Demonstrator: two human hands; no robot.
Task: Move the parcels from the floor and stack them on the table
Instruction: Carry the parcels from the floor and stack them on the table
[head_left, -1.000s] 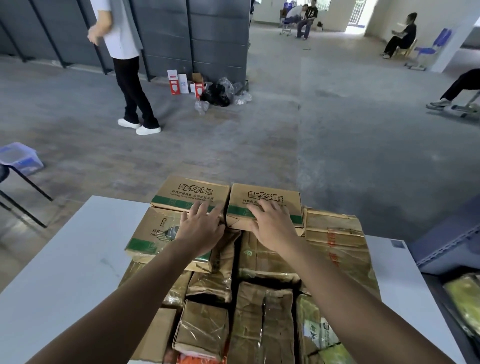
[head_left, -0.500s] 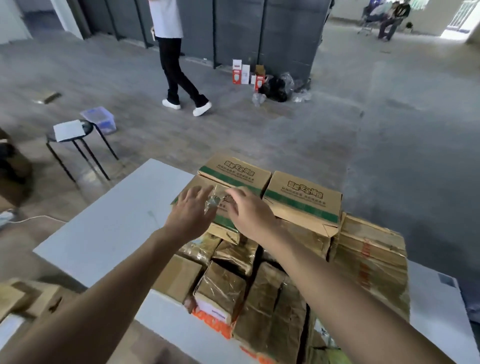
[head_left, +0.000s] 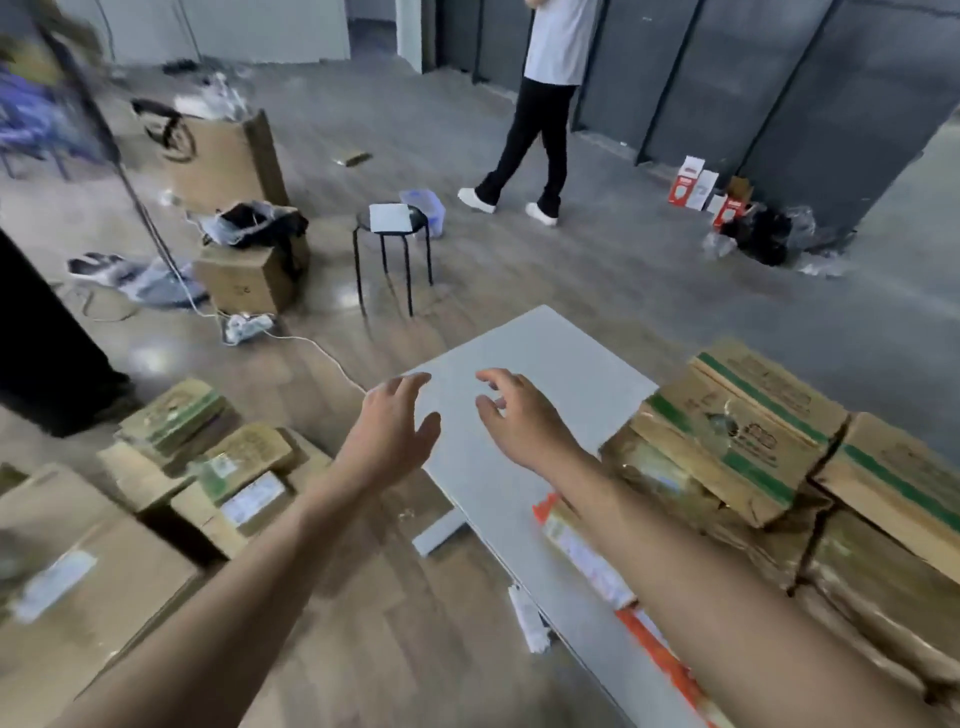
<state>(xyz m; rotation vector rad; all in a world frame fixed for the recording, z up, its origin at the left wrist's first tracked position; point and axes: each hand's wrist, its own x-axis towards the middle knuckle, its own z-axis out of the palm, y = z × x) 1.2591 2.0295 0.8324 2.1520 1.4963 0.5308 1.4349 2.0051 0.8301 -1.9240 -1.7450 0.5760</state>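
Brown cardboard parcels with green stripes (head_left: 737, 431) are stacked on the right part of the white table (head_left: 540, 358). More parcels (head_left: 228, 462) lie on the wooden floor at the lower left, some with white labels. My left hand (head_left: 395, 431) hovers over the table's left edge with its fingers spread and holds nothing. My right hand (head_left: 519, 415) hangs above the bare tabletop, fingers loosely bent, also holding nothing. Both hands are apart from the stack.
A black stool (head_left: 392, 244) with a white sheet stands beyond the table. A person (head_left: 540, 114) walks at the back. Open boxes (head_left: 249, 270), cables and a power strip (head_left: 247, 327) litter the floor at left. A large box (head_left: 78, 597) sits near the lower left.
My view has swung left, from the stacked parcels toward the floor. Both hands have come off the top boxes and now hover over the bare end of the table.
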